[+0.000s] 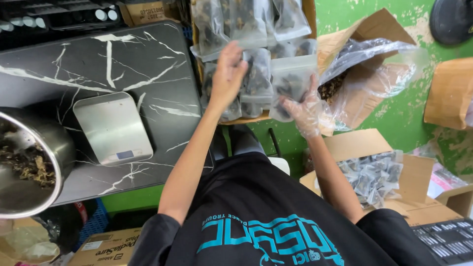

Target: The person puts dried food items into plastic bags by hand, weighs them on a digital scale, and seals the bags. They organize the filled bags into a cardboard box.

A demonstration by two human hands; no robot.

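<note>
Black marble-patterned table and green floor, each loaded with goods.

On the table lie a flat silver kitchen scale near the middle and a steel bowl of dried bits at its left edge. On the floor stand a cardboard box packed with clear filled pouches, an open box with a plastic liner bag, and a lower box of small packets.

The steel bowl is being cut off by the left edge; the left hand's fingers are being blurred; pouch contents cannot be identified.
</note>
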